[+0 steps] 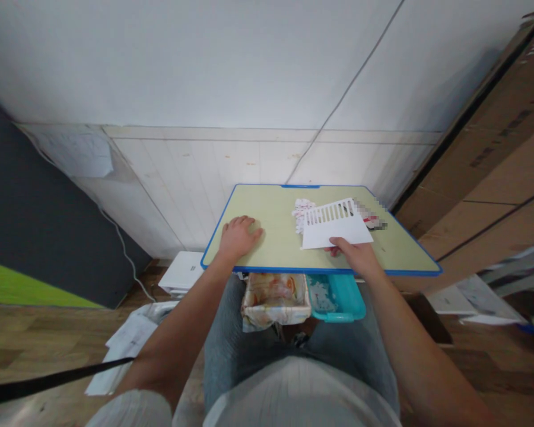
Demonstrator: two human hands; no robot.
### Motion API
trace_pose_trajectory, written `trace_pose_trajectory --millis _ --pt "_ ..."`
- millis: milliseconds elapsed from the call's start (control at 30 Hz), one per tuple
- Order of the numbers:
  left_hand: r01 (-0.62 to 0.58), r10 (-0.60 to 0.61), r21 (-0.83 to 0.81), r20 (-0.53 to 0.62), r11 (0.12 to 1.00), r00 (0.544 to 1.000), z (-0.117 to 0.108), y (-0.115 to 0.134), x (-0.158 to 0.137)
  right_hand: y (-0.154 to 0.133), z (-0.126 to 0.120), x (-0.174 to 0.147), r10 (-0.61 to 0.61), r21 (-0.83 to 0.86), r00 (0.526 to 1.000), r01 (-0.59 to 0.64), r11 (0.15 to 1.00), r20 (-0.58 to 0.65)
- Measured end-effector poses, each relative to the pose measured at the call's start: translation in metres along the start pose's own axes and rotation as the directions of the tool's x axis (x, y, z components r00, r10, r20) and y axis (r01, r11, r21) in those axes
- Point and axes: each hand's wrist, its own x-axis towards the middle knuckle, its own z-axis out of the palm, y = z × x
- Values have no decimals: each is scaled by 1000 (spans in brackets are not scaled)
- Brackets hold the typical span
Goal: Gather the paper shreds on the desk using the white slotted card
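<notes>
My right hand [345, 250] pinches the lower edge of a white card with a row of slots cut along its top [333, 228]. The card is tilted over the right part of a pale yellow table with a blue rim [273, 237]. Behind its left side lies a small heap of white pieces with reddish marks [300, 210]; part of it is hidden. Past the card's right edge is a blurred item with a red mark [371, 219], which I cannot make out. On the left of the tabletop rests my left hand [240, 235], palm down, fingers stretched out, holding nothing.
Below the table's front edge, a lined basket [276, 317] stands beside a turquoise tray with white bits in it [358, 302]. White boxes [184, 270] and papers [133, 332] are on the floor at left. Large cardboard boxes [493, 178] stand at right. A wall lies behind the table.
</notes>
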Motion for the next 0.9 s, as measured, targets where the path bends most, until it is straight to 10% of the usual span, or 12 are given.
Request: trace_pose_trajectory --millis 900 --pt "-13 14 10 -33 1000 999 5 -9 7 3 -17 -4 80 215 996 -68 974 -46"
